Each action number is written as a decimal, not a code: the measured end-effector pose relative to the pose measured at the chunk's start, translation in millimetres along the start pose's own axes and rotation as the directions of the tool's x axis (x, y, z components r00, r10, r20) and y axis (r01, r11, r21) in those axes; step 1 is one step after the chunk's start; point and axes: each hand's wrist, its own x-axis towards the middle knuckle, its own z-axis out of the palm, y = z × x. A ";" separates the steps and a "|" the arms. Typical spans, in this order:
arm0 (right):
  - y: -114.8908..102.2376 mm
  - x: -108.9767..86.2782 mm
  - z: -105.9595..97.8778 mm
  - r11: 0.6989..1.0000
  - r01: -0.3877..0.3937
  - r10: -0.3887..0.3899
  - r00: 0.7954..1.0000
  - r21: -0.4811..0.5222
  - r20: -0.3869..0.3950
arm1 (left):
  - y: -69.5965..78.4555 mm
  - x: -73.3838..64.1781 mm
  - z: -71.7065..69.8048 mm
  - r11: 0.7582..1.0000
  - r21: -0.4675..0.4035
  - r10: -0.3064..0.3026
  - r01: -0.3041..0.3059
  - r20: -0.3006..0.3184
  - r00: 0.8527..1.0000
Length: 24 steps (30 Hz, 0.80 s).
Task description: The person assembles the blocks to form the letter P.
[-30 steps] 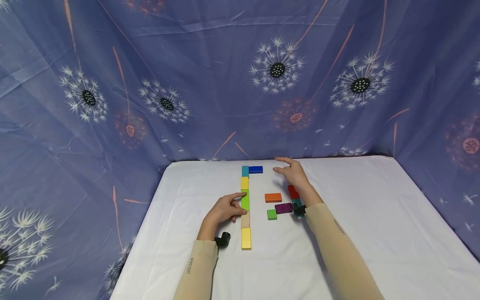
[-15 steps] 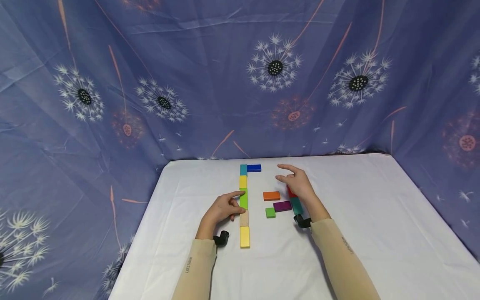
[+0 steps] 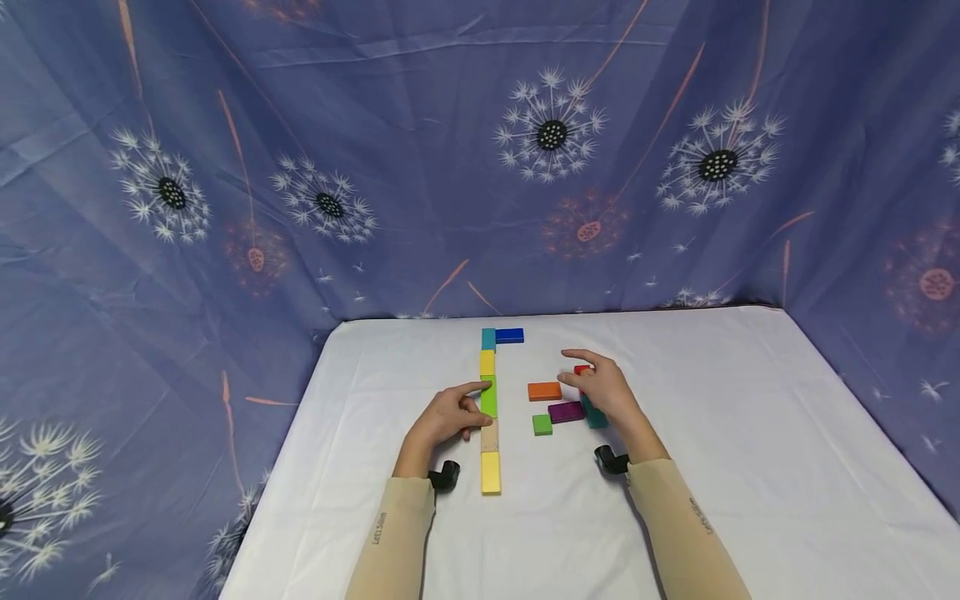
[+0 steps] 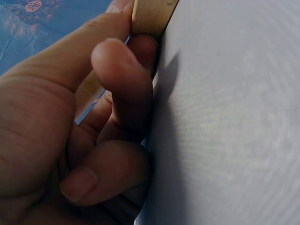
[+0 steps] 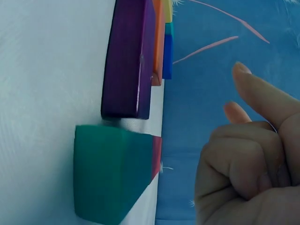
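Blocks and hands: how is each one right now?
Block row, lined up
Left hand, fingers touching the row
Right hand, raised, holding nothing
Blue block, flat, beside the row's far end
Orange block, flat, apart
Purple block, flat
Small green block, flat
Red block, partly hidden
Teal block, flat

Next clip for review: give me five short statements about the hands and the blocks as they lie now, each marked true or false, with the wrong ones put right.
1. The left hand is at the long row of blocks. True.
2. That row's near end is red. False: a yellow block lies there.
3. The dark blue block lies beside the light blue block. True.
4. Every block in view belongs to the row. False: the purple block and the orange block lie apart from it.
5. The right hand holds nothing. True.
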 end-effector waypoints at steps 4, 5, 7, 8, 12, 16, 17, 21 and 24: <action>2.2 -1.7 0.6 1.000 -0.014 0.014 0.999 -0.011 0.032 | 1.0 0.4 0.8 1.000 0.005 -0.001 0.001 0.002 1.000; 2.8 -2.0 0.8 1.000 -0.017 0.018 0.999 -0.016 0.039 | 1.5 0.2 1.0 1.000 0.005 -0.002 0.002 0.001 1.000; 3.7 -2.5 1.4 1.000 -0.022 0.022 0.998 -0.015 0.053 | 2.3 -0.1 1.0 1.000 0.007 -0.003 0.003 -0.001 1.000; 4.3 -2.5 1.9 1.000 -0.026 0.026 0.998 -0.014 0.058 | 2.3 -0.3 0.9 1.000 0.008 -0.002 0.002 -0.002 1.000; 6.2 -1.9 4.5 0.999 -0.040 0.041 0.996 -0.013 0.080 | 2.7 -0.4 0.3 1.000 0.011 0.003 -0.003 -0.003 1.000; 7.7 -1.1 7.8 0.997 -0.044 0.048 0.996 -0.064 0.073 | 3.6 -0.7 0.0 1.000 0.009 -0.001 0.001 0.001 1.000; 8.0 -0.9 8.7 0.996 -0.046 0.051 0.996 -0.074 0.069 | 3.5 -0.8 -0.1 1.000 0.009 -0.004 0.004 0.001 1.000; 9.8 -0.7 11.9 0.991 -0.034 0.041 0.997 -0.129 0.058 | 3.9 -1.1 0.3 1.000 0.013 -0.011 0.011 -0.001 1.000; 11.4 -0.2 13.5 0.987 -0.016 0.024 0.998 -0.159 0.051 | 3.6 -0.9 0.7 1.000 0.014 -0.009 0.009 -0.002 1.000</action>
